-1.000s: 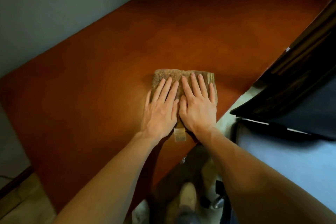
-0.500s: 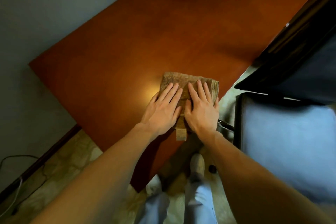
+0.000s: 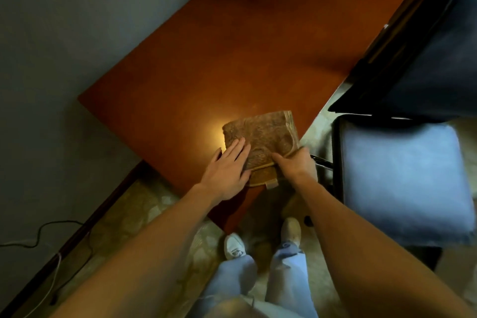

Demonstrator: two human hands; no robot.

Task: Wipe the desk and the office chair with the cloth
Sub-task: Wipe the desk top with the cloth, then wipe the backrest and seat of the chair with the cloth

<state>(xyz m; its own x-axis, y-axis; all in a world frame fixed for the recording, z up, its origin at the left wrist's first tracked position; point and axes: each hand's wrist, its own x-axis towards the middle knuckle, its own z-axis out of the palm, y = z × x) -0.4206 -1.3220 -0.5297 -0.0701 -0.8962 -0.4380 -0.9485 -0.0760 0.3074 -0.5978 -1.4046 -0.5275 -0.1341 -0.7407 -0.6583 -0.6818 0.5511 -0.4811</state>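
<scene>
A folded brown cloth (image 3: 260, 134) lies at the near corner of the reddish-brown desk (image 3: 232, 59), partly over the front edge. My left hand (image 3: 227, 168) lies flat with straight fingers on the cloth's left near part. My right hand (image 3: 294, 162) grips the cloth's near right edge, thumb on top and fingers curled under it at the desk's edge. The office chair (image 3: 402, 183) with a blue seat and dark backrest stands right of the desk.
A grey wall (image 3: 64, 33) runs along the desk's left side. Cables (image 3: 46, 235) lie on the patterned floor by the dark skirting. My legs and white shoes (image 3: 233, 245) stand below the desk corner.
The cloth has slid toward the desk's near corner and edge. My right hand went from flat on the cloth to gripping its near right edge. The view has pulled back.
</scene>
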